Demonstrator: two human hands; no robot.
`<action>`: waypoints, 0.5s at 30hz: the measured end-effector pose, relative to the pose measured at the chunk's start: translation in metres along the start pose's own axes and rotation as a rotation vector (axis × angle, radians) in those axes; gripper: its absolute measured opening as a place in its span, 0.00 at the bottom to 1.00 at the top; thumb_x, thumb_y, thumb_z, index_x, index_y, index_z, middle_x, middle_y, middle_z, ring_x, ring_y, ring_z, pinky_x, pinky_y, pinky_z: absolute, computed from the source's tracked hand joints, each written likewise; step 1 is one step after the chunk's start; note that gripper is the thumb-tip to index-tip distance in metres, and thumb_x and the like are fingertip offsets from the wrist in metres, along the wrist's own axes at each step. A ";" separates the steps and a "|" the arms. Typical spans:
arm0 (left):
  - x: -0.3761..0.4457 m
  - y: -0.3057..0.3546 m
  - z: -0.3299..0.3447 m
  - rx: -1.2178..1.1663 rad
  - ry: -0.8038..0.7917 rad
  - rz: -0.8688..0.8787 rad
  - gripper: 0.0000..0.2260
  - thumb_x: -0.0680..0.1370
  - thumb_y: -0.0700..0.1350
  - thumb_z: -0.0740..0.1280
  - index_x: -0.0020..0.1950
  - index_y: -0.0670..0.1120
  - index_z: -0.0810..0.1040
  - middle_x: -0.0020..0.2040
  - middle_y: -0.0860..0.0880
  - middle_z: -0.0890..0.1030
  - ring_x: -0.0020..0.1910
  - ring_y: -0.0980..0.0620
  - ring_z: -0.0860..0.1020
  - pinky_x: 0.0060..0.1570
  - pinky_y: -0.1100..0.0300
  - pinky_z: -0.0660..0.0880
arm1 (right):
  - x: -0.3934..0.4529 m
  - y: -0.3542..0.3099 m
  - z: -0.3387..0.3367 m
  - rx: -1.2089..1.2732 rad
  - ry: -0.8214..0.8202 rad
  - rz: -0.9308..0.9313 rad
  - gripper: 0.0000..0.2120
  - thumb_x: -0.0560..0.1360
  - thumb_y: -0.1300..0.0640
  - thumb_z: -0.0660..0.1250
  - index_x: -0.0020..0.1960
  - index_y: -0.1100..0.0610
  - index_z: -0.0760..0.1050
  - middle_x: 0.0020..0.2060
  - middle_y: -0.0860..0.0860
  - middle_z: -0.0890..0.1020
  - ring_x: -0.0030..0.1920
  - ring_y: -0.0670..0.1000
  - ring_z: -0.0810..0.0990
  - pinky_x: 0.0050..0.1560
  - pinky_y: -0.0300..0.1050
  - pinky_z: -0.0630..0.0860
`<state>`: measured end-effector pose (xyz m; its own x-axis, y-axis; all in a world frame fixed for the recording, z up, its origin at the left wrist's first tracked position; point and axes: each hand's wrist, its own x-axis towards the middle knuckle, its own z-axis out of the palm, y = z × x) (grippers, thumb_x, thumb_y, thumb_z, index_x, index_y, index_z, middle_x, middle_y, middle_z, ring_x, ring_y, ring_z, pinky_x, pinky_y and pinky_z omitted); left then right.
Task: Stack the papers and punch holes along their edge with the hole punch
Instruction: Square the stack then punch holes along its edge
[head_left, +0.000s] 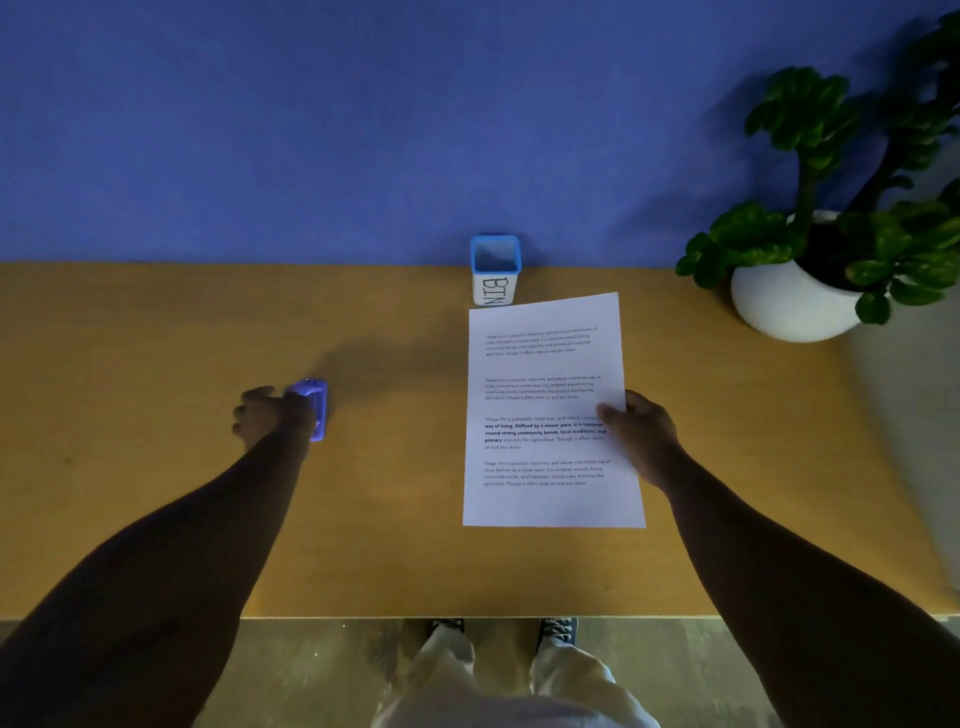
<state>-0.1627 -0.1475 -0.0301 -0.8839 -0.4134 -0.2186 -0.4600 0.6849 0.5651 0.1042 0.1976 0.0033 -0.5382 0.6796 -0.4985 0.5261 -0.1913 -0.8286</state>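
Blue hole punch (310, 409) gripped by left hand (267, 415); right hand (641, 434) pinches papers (548, 410).

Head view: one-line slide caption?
Left hand grips small blue hole punch; right hand pinches white printed papers on wooden desk.

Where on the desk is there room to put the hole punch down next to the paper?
Bare desk lies between the left hand on the punch and the paper, wide and free. More bare room sits right of the right hand, below the plant pot. It is crowded behind the paper, where the bin stands close.
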 end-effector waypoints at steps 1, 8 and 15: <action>0.005 -0.002 -0.001 0.013 -0.020 -0.019 0.19 0.78 0.51 0.65 0.65 0.43 0.76 0.66 0.36 0.76 0.65 0.34 0.72 0.66 0.48 0.68 | 0.000 0.000 0.002 0.001 0.000 0.000 0.07 0.76 0.58 0.69 0.52 0.52 0.81 0.45 0.48 0.85 0.42 0.50 0.83 0.41 0.42 0.79; 0.024 -0.008 0.001 0.040 -0.168 -0.069 0.22 0.80 0.54 0.61 0.62 0.39 0.81 0.61 0.36 0.81 0.60 0.35 0.78 0.62 0.47 0.75 | -0.002 -0.001 0.013 0.018 0.002 0.019 0.05 0.76 0.59 0.69 0.48 0.51 0.81 0.42 0.47 0.85 0.39 0.48 0.83 0.36 0.39 0.78; 0.026 -0.007 0.005 0.039 -0.248 -0.123 0.23 0.79 0.56 0.60 0.61 0.38 0.80 0.59 0.38 0.82 0.57 0.37 0.80 0.54 0.52 0.74 | 0.002 -0.003 0.017 -0.028 0.029 0.037 0.05 0.75 0.58 0.69 0.43 0.49 0.81 0.40 0.46 0.84 0.39 0.50 0.82 0.43 0.45 0.80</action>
<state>-0.1828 -0.1606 -0.0438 -0.8123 -0.3386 -0.4748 -0.5641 0.6630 0.4922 0.0903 0.1872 0.0005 -0.4987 0.6929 -0.5208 0.5636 -0.1972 -0.8022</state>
